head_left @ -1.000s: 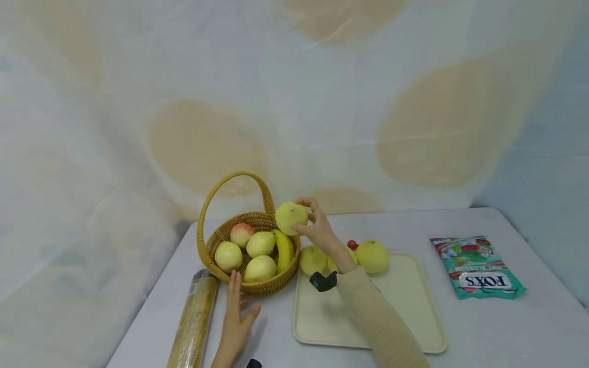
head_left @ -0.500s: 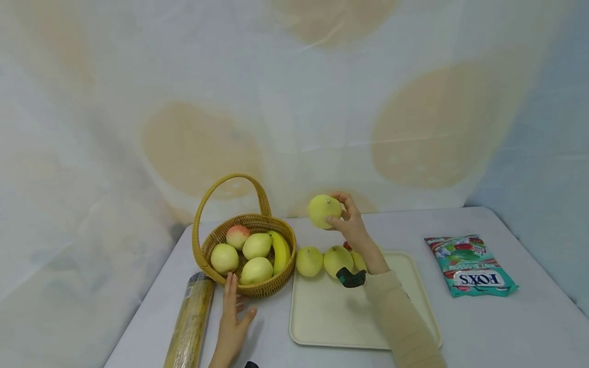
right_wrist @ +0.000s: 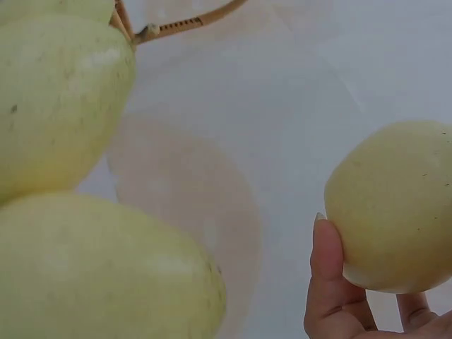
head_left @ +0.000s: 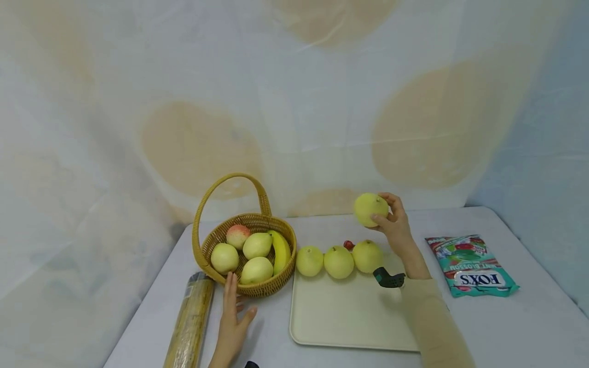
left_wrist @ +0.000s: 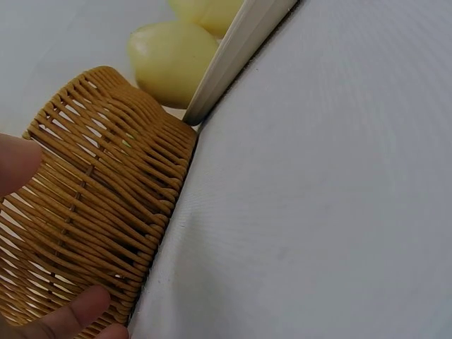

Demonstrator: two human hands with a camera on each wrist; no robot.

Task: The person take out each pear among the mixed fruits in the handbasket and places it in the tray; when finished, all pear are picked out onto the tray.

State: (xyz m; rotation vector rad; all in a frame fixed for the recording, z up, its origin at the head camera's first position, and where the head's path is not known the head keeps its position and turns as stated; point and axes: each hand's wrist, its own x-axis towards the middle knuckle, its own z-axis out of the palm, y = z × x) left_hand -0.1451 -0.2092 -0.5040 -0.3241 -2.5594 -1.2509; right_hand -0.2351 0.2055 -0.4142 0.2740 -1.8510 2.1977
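My right hand (head_left: 397,225) grips a round yellow-green pear (head_left: 368,208) up in the air beyond the back right of the cream tray (head_left: 354,317). In the right wrist view, thumb and fingers wrap the underside of this pear (right_wrist: 395,205). Along the tray's back edge sit three more pears (head_left: 338,262) in a row. My left hand (head_left: 232,322) lies with extended fingers at the front of the handled wicker basket (head_left: 267,289); fingertips meet its woven wall (left_wrist: 92,198) in the left wrist view. Inside are a peach (head_left: 238,236), a banana (head_left: 280,253) and several pale green fruits (head_left: 256,270).
Left of the basket lies a long clear-wrapped yellowish pack (head_left: 188,322). A teal and red FOX'S candy bag (head_left: 474,266) is on the right of the table. Behind the pears is a small red item (head_left: 348,245). A patterned cloth (head_left: 322,128) hangs behind the table.
The right hand has carried its pear rightward, from above the basket's right rim to behind the tray's right part. The left hand stays at the basket front.
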